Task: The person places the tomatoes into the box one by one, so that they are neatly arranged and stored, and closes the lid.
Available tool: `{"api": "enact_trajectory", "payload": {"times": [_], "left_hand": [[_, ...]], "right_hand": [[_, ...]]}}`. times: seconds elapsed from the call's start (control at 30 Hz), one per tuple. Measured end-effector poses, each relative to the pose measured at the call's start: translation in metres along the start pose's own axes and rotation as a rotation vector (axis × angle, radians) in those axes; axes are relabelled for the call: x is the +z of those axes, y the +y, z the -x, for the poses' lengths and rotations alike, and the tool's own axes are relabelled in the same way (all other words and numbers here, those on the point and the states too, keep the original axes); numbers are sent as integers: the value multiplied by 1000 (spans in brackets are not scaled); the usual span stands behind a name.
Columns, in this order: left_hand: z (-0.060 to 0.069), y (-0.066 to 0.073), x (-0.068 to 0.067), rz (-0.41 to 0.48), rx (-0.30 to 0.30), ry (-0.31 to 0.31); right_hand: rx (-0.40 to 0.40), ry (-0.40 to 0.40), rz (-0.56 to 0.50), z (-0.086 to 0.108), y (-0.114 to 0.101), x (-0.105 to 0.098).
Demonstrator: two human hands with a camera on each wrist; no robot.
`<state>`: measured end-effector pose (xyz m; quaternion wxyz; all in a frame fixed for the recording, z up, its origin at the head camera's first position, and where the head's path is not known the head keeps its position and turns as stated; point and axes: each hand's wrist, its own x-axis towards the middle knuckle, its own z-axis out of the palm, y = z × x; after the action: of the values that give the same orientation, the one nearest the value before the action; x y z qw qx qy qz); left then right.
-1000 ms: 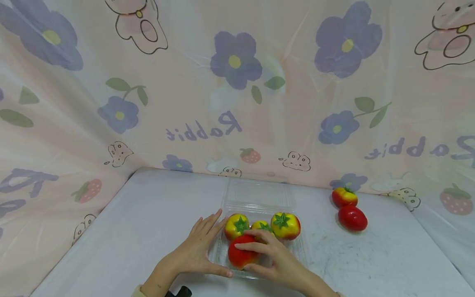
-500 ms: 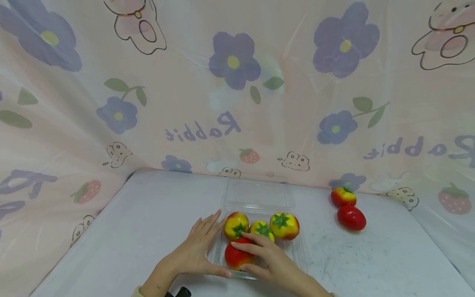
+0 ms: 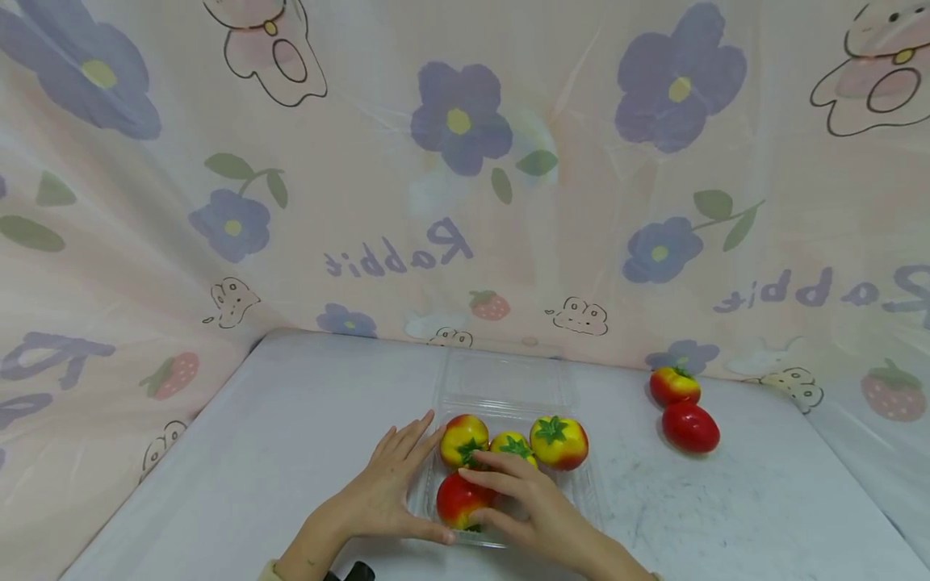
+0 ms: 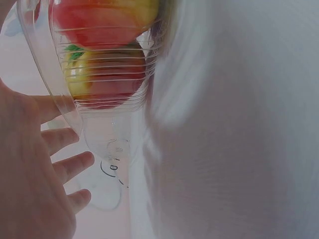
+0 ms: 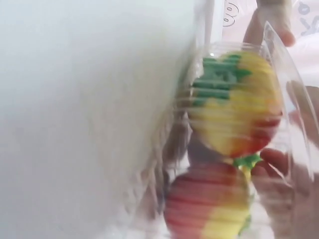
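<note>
A red-and-yellow tomato [image 3: 459,499] with a glossy, artificial look lies in the front left of a clear plastic clamshell box [image 3: 592,492]. My right hand [image 3: 534,504] holds it from the right, thumb in front and fingers over its top. In the right wrist view its green calyx [image 5: 219,79] shows through the box wall. Behind it sit three more tomatoes: one back left [image 3: 463,440], one in the middle [image 3: 513,445], partly covered by my fingers, and one back right [image 3: 559,442]. My left hand [image 3: 385,492] is spread along the box's left side, fingers straight.
The box's lid [image 3: 508,379] lies folded back behind it. Right of the box, a red-and-yellow tomato [image 3: 674,387] and a smooth red fruit [image 3: 690,428] touch on the white table [image 3: 305,428]. A printed curtain [image 3: 552,226] hangs at the back. Some black object [image 3: 359,571] shows at the bottom edge.
The held tomato has shifted slightly left and turned so its calyx faces the front. The back-left tomato has tilted, its calyx lower. My right hand moved slightly left; the left stays put.
</note>
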<state>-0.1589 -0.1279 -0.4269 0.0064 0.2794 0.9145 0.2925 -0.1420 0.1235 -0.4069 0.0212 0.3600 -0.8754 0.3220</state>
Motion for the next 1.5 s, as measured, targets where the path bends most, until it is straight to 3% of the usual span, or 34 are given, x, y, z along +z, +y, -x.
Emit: {"api": "enact_trajectory", "payload": {"times": [0.27,0.67,0.97,1.17,1.5], "left_hand": [[1,-1,1,-8,14,15],[0,1,-1,2,-23,-1],[1,1,-2,-11,-10,-2],[0,1,-2,-4,-23,-9],[1,2,-1,-11,-21,0]], "right_hand": [[-82,135,52,1,3,-6],[-98,309,87,9,9,-19],[-97,365,85,13,11,-29],[-54,375,50,17,15,-32],[4,407,118,23,20,-41]]}}
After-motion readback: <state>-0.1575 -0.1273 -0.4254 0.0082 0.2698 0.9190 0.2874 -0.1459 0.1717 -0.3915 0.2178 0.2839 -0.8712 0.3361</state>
